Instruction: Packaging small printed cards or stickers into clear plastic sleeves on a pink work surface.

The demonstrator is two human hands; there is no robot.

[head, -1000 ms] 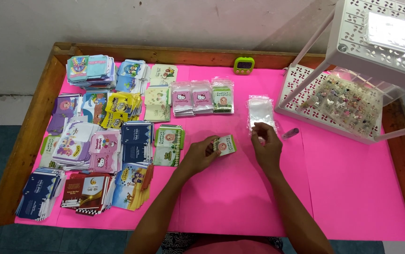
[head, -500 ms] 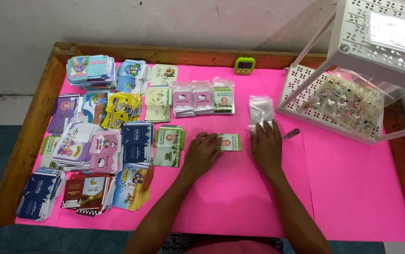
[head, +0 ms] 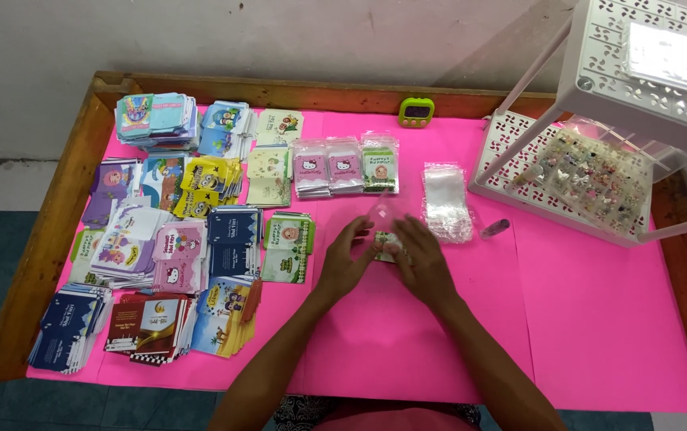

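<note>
both hands meet over one small card (head: 387,243) at mid-table: left hand (head: 343,267) and right hand (head: 423,267) pinch it together. since a second ago a clear sleeve (head: 382,209) has come over the card; the sleeve pile (head: 447,203) lies just beside.

Bright even daylight, soft shadows, sharp

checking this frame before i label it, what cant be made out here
Head view, the only one:
- Small card: mostly covered by the left hand and right hand; its picture is unreadable.
- Clear sleeve above the hands: see-through, its edges are hard to trace.
- Trinkets in the white rack: too small and behind glare.
- Green timer: display too small.
- Rack top: cut off by the right edge.
</note>
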